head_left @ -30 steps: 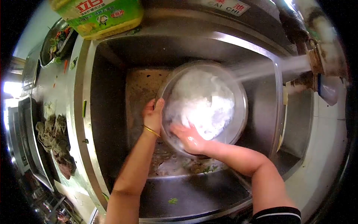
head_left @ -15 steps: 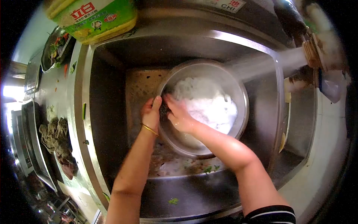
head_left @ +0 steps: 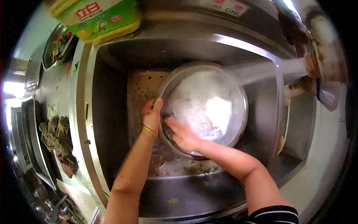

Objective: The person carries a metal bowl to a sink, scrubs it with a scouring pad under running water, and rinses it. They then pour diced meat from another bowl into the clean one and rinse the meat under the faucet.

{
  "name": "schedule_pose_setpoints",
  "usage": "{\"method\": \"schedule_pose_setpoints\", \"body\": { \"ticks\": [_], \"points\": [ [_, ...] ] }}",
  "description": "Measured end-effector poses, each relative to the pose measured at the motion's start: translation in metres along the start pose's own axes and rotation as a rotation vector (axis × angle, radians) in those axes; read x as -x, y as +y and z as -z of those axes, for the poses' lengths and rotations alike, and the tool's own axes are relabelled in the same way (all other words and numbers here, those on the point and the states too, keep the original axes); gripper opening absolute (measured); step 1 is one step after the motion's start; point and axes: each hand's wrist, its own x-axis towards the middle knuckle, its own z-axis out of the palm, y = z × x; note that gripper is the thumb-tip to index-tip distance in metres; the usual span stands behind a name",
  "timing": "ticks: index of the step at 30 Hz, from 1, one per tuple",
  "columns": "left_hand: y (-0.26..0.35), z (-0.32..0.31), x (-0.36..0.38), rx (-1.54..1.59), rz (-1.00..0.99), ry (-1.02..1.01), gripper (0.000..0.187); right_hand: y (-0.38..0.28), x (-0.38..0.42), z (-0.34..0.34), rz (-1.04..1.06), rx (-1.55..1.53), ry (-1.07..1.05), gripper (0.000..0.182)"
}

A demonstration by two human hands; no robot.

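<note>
A round metal basin (head_left: pixel 238 127) with water and white foam sits in the steel sink. My left hand (head_left: pixel 151 115), with a gold bangle at the wrist, is closed on the basin's left rim, thumb on top. Inside the basin my right hand (head_left: pixel 182 135) presses a dark, rough steel wool scrubber (head_left: pixel 167 131) against the lower left of the inner wall. The fingers are slightly blurred and cover much of the scrubber. From the right, a broad stream of water (head_left: pixel 263 71) runs into the basin.
The sink (head_left: pixel 209 183) has green leaf scraps (head_left: pixel 173 201) near its front. A green and yellow detergent jug (head_left: pixel 100 22) stands at the back left. On the left counter lie a grey-brown rag (head_left: pixel 56 136) and a tray of vegetable scraps (head_left: pixel 59 46).
My right hand has slid down along the basin's inner left wall with the scrubber. My left hand keeps its hold on the rim. The water still runs.
</note>
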Motion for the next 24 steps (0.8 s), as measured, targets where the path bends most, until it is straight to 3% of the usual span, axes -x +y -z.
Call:
{"method": "schedule_pose_setpoints", "body": {
  "ticks": [3,6,7,8,12,13,14,15,17,18,19,21,23,24],
  "points": [
    [0.000,0.001,0.003,0.020,-0.014,0.000,0.018,0.017,-0.054,0.026,-0.273,-0.111,-0.410,0.041],
    [-0.001,0.003,0.001,0.044,0.002,0.002,0.017,0.016,-0.050,0.010,-0.273,-0.111,0.059,0.048],
    [-0.003,0.004,0.000,0.048,0.018,0.005,0.017,0.004,-0.030,-0.002,-0.113,-0.022,0.140,0.054],
    [-0.006,0.004,0.000,0.051,0.038,0.004,0.018,0.003,-0.009,-0.009,-0.029,-0.093,0.046,0.060],
    [-0.029,0.002,-0.009,-0.053,-0.037,0.083,0.026,0.015,-0.048,0.028,-0.271,0.060,-0.285,0.036],
    [-0.037,0.005,-0.014,-0.089,-0.095,0.051,0.029,0.013,-0.057,0.051,-0.215,0.088,-0.365,0.026],
    [-0.032,0.005,-0.011,-0.098,-0.065,0.032,0.028,0.016,-0.056,0.030,-0.342,-0.250,0.119,0.028],
    [-0.021,0.002,-0.003,-0.097,-0.031,0.009,0.027,0.031,-0.060,-0.012,-0.208,-0.296,0.304,0.029],
    [-0.012,0.000,0.000,-0.096,0.001,-0.022,0.026,0.012,-0.037,-0.013,-0.136,-0.436,0.264,0.030],
    [-0.011,0.001,0.000,-0.107,0.007,-0.036,0.025,-0.020,-0.005,0.019,-0.209,-0.536,0.038,0.031],
    [-0.009,0.002,0.001,-0.116,0.010,-0.048,0.024,-0.021,0.016,0.016,-0.173,-0.478,-0.039,0.036],
    [-0.011,0.001,0.005,-0.036,0.002,-0.048,0.035,-0.006,0.067,0.021,-0.146,-0.278,-0.247,0.045],
    [-0.022,0.002,0.010,-0.023,-0.062,-0.106,0.041,0.002,0.103,0.062,-0.218,0.143,-0.622,0.035],
    [-0.030,0.002,0.010,-0.041,-0.132,-0.159,0.041,0.008,0.112,0.080,-0.255,0.195,-0.771,0.035]
  ]
}}
